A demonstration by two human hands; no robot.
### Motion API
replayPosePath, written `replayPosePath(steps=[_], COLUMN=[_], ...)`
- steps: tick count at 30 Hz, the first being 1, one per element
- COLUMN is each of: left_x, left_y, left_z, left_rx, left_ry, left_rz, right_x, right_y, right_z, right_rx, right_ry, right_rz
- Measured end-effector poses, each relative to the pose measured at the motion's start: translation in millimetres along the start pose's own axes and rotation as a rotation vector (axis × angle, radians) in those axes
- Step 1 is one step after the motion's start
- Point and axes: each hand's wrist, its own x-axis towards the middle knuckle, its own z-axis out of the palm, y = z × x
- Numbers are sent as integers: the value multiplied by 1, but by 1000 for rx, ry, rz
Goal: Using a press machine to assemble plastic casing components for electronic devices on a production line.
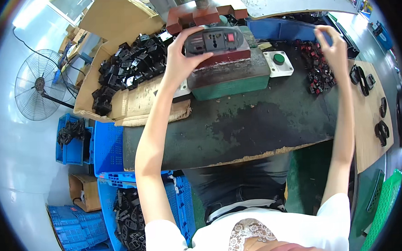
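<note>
A black oval socket unit (214,40) with a red rocker switch lies face up on the red block of a press fixture (227,57). My left hand (182,54) is closed around its left end, thumb along the near edge and fingers on the far side. Over to the right, my right hand (334,48) is raised above a heap of small red and black switch parts (318,68). Its thumb and forefinger curve together at the tips in a pinch; whatever is between them, if anything, is too small to make out.
Above the fixture hangs a red-brown press head (205,16). Green push buttons (279,59) flank the base. At left stands a cardboard box (85,97) of black plug parts; below it, a blue crate (108,210) holds black housings. A blue bin (286,30) stands behind, a fan (38,84) far left.
</note>
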Motion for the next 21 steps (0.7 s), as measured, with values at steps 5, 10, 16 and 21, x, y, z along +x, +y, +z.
replayPosePath(steps=[5, 10, 16, 21], left_x=[-25, -45, -65, -85], left_y=[25, 37, 44, 55], left_z=[-2, -8, -23, -27], left_rx=[60, 54, 128, 39], left_ry=[123, 216, 139, 268], left_rz=[95, 160, 132, -144], right_x=[-18, -115, -115, -108], right_y=[177, 272, 211, 184], right_z=[-57, -85, -87, -91], right_rx=[-484, -958, -566, -616], right_ry=[-270, -612, -414, -219], right_rz=[22, -149, 335, 299])
